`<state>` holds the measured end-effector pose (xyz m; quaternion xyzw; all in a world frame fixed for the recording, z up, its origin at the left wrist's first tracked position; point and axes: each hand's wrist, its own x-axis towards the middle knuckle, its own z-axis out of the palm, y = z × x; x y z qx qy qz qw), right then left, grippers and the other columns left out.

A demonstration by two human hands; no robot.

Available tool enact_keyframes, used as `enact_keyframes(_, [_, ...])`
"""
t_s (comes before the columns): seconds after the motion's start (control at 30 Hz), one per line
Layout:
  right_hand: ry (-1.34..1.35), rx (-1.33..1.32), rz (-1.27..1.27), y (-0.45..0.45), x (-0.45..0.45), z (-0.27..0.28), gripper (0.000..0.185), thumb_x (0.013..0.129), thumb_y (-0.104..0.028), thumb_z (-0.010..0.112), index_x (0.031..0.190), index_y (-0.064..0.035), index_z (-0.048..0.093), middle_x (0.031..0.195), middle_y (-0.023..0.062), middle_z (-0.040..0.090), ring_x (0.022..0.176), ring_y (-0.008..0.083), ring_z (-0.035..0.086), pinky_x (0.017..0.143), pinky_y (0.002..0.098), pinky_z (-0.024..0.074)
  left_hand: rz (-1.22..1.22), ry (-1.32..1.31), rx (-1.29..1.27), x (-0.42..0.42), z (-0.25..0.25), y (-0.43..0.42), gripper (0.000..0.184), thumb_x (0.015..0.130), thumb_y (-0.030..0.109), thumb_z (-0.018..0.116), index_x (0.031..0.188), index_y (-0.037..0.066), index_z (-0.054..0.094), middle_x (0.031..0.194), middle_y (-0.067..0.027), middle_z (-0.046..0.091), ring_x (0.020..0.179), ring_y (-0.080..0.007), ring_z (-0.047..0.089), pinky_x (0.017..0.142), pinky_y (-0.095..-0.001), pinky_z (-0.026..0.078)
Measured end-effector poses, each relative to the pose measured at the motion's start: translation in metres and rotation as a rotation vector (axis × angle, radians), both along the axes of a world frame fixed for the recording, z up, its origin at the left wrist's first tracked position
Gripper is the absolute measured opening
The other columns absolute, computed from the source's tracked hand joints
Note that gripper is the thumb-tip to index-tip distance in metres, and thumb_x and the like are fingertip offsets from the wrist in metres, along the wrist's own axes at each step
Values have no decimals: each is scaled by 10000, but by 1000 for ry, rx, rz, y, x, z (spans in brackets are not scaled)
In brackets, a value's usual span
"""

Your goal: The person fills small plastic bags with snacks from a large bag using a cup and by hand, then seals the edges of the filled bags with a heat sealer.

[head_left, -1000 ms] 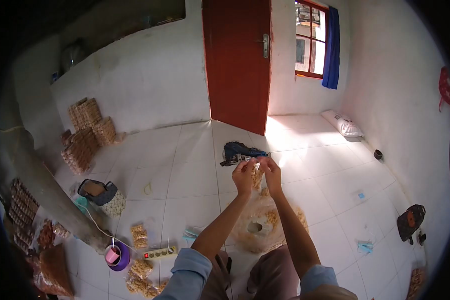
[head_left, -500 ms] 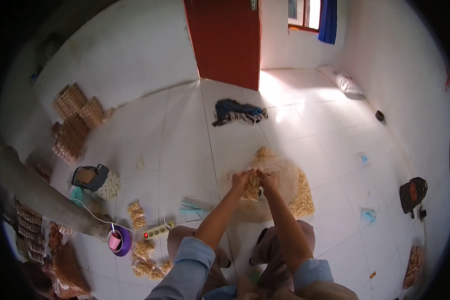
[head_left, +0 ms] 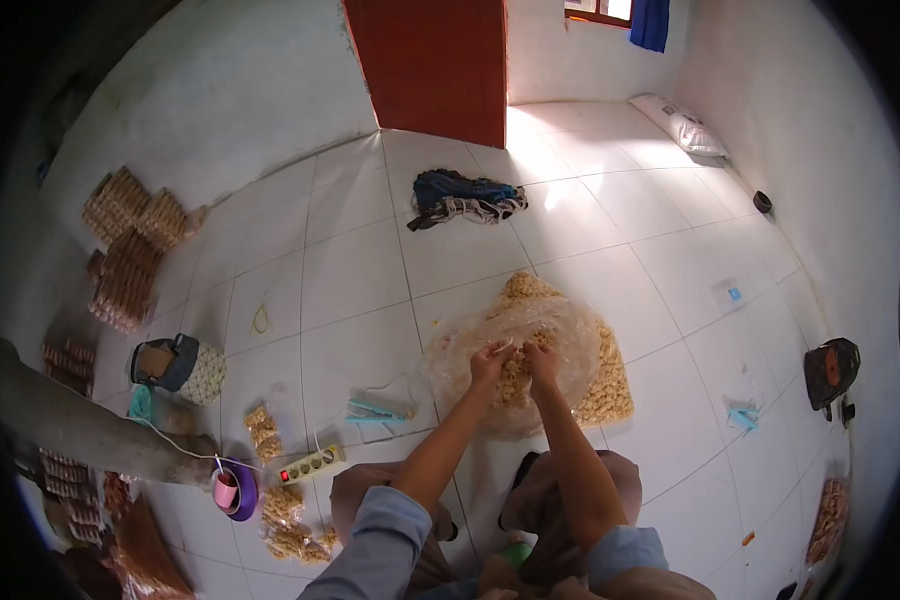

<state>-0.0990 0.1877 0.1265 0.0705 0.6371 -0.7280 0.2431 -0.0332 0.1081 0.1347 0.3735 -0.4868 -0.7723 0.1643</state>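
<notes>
My left hand [head_left: 488, 363] and my right hand [head_left: 541, 362] are side by side over a large clear plastic sack [head_left: 450, 365] spread on the floor. The fingers of both are closed, pinching the top of a small clear plastic bag with light-brown snack pieces [head_left: 514, 386] showing between the hands. The thin film of that bag is hard to separate from the sack beneath. More loose snack pieces [head_left: 602, 385] lie heaped along the sack's right side and at its far end.
Left of my legs are filled snack bags [head_left: 284, 508], a power strip [head_left: 311, 464], a blue sealer-like tool [head_left: 377, 412] and a purple bowl [head_left: 242, 492] with a pink cup. Stacked packs [head_left: 128, 275] stand by the wall. A cloth bundle [head_left: 465, 198] lies ahead, a backpack [head_left: 831, 372] right.
My view has tilted down slightly. Both hands remain together over the sack, a little farther apart, with the small bag now lower and closer to the sack.
</notes>
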Motion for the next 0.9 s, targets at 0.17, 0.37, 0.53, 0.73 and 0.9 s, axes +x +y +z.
enact_keyframes(0.17, [124,-50,45,0,12,21,178,831,-204,615,774,-38,586,593,-12,498,487,71,435,437,222,333,79,96,-87,-3,-7,-3,262,793,214,683,934,10,602,830,-44,619,737,-107,577,632,-215,453])
enact_keyframes(0.37, [370,-287,187,-9,24,108,118,845,-126,600,804,-16,587,640,-12,531,547,58,466,482,206,361,123,410,-53,25,77,-17,200,833,213,639,882,22,603,817,-29,597,736,-74,550,639,-206,434])
enact_keyframes(0.53, [707,-379,237,-41,54,181,110,791,-106,664,777,-14,605,645,-11,553,580,48,465,533,199,374,359,642,-132,67,166,-21,172,848,174,618,882,6,597,797,-36,598,714,-81,551,639,-209,447])
enact_keyframes(0.73, [951,-364,458,-78,136,246,123,779,-118,671,789,-18,599,664,8,580,600,67,487,566,215,395,642,623,-393,161,225,-45,150,861,167,594,895,21,596,776,-35,589,710,-95,554,657,-214,463])
enact_keyframes(0.9, [844,-488,768,-125,202,250,154,784,-124,669,817,-7,574,703,20,598,646,69,520,615,209,417,799,557,-634,253,236,-70,153,861,174,593,923,35,605,762,-33,590,739,-84,555,648,-209,459])
